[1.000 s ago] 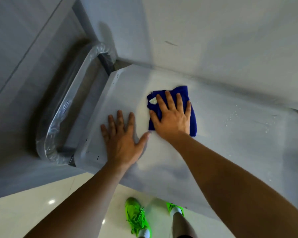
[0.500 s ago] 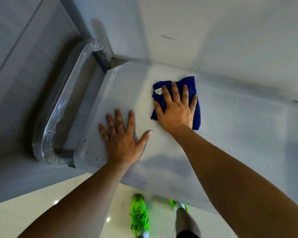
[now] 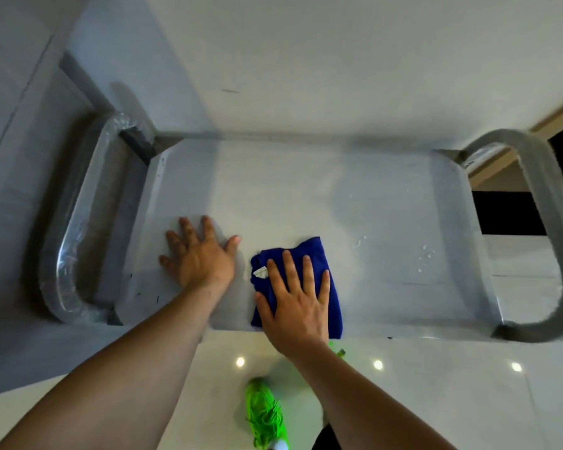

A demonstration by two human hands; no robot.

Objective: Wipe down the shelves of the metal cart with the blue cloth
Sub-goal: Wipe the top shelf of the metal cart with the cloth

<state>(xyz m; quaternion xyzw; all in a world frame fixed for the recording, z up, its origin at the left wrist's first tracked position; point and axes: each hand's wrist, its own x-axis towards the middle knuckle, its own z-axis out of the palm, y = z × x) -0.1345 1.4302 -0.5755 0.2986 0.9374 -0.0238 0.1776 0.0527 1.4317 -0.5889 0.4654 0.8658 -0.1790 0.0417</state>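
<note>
The metal cart's top shelf (image 3: 306,196) fills the middle of the head view, pale grey and flat. A folded blue cloth (image 3: 309,251) with a small white tag lies near the shelf's front edge. My right hand (image 3: 294,300) presses flat on the cloth, fingers spread, covering its lower part. My left hand (image 3: 199,254) rests flat on the bare shelf just left of the cloth, fingers apart, holding nothing. A few water droplets (image 3: 424,254) sit on the shelf to the right of the cloth.
Curved metal handles, the left handle (image 3: 69,241) wrapped in plastic film and the right handle (image 3: 553,241), close both ends of the cart. A white wall (image 3: 306,60) stands right behind it. My green shoe (image 3: 267,417) is on the glossy tile floor below the front edge.
My right hand has pulled the cloth from the back of the shelf toward the front edge. The view has swung right, so the whole shelf and right handle show. The left hand stays flat.
</note>
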